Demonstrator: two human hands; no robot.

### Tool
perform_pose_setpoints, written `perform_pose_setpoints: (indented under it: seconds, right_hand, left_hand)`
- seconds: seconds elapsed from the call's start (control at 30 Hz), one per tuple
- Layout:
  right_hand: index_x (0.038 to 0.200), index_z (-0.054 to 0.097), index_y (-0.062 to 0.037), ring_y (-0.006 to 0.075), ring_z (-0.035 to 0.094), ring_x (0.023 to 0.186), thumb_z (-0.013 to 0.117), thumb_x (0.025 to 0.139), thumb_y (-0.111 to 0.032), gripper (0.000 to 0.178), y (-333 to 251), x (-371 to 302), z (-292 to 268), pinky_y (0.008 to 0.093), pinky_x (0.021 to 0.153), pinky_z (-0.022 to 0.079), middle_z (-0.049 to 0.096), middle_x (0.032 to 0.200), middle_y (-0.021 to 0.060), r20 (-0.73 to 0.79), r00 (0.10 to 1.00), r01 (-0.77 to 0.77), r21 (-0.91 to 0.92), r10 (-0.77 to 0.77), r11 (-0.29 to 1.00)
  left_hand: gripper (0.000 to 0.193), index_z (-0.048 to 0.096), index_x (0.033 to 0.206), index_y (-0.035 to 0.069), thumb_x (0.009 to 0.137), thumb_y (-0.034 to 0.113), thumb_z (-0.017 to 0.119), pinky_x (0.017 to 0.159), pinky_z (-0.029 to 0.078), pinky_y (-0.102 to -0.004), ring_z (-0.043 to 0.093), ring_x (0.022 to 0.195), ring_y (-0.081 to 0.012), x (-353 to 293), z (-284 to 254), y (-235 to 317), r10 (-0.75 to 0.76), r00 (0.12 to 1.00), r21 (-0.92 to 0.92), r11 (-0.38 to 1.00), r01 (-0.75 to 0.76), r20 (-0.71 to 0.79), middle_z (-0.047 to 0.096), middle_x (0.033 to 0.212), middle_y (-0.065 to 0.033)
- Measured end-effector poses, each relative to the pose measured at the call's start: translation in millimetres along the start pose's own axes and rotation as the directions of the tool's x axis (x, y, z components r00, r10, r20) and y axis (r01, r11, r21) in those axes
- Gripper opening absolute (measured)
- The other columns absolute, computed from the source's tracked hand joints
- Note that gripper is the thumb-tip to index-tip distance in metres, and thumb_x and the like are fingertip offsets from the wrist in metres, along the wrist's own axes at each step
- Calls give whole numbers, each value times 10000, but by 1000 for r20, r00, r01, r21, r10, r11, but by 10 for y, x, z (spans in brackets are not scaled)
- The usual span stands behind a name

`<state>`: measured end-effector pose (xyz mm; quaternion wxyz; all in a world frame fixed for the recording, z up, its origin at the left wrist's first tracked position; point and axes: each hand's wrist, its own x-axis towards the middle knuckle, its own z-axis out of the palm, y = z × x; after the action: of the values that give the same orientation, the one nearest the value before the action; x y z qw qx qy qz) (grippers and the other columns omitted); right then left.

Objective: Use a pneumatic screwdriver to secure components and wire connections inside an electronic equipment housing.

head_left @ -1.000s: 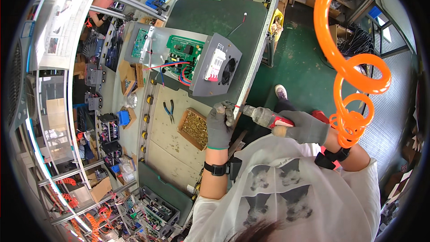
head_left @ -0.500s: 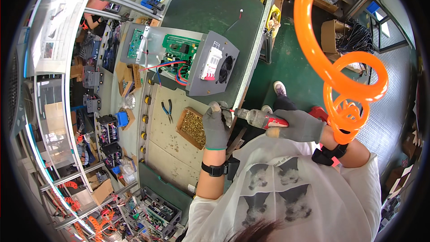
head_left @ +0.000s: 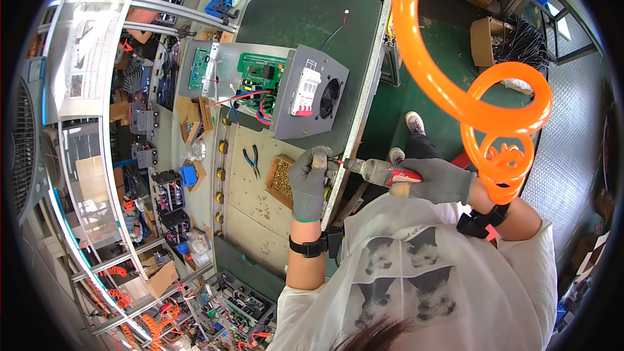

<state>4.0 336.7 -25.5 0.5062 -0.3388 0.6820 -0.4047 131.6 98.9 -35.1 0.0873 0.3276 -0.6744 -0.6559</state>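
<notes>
My right hand, in a grey glove, is wrapped round a red and grey power screwdriver that points left over the bench edge. My left hand, also gloved, has its fingers pinched together just by the driver's tip; whatever they hold is too small to make out. Beyond the left hand lies a grey metal chassis with a green circuit board, red and blue wires, a white breaker and a black fan. An open box of small brass-coloured screws stands left of that hand.
Under the chassis is a dark green mat on the bench. Pliers lie left of the screw box. A thick orange coiled hose hangs across the right side. A carton with black cables stands on the floor behind it.
The view has shifted slightly. Both hands stay close together at the driver's tip, with the left fingers turned a little. The chassis stays where it was on the mat.
</notes>
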Motion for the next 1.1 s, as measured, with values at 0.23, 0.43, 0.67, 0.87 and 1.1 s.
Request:
perform_pose_setpoints:
  seconds: [0.23,0.43,0.67,0.87,1.1]
  right_hand:
    - [1072,564,-55,125,561,699,621,804,-539,557,127,215,169,281,624,441,567,778,46,-75,996,2,502,42,865]
    - [1103,573,-41,177,600,825,614,809,-542,583,514,715,522,320,741,470,622,920,84,-476,879,314,588,5,746]
    - [1107,572,-32,187,601,864,614,814,-533,581,-560,1261,106,320,767,468,622,953,89,-394,919,162,409,14,898]
    - [1110,572,-25,196,602,897,613,819,-525,580,-325,598,38,321,790,467,622,981,94,-272,962,29,199,27,980]
    - [1111,546,7,201,614,909,617,802,-535,628,-53,795,166,336,789,485,608,1004,107,-218,972,206,615,-86,761]
  left_hand:
    - [272,565,1088,6,878,178,582,690,423,-257,520,754,-130,76,7,270,363,922,197,922,-334,-135,571,914,-55]
    - [423,541,1153,-7,778,151,657,836,430,-336,540,941,-244,777,-256,366,601,798,777,516,-361,-29,578,1016,-123]
    - [342,534,1132,-35,822,82,616,784,473,-327,616,860,-216,880,-107,426,527,848,770,521,-369,50,628,1003,-143]
    - [319,544,1090,-21,815,112,634,748,477,-332,632,826,-257,901,-238,271,474,873,734,632,-251,-110,638,888,-132]
    - [192,566,958,-17,801,62,642,632,437,-260,513,686,-125,950,-144,271,616,787,799,476,-367,-6,555,782,-48]
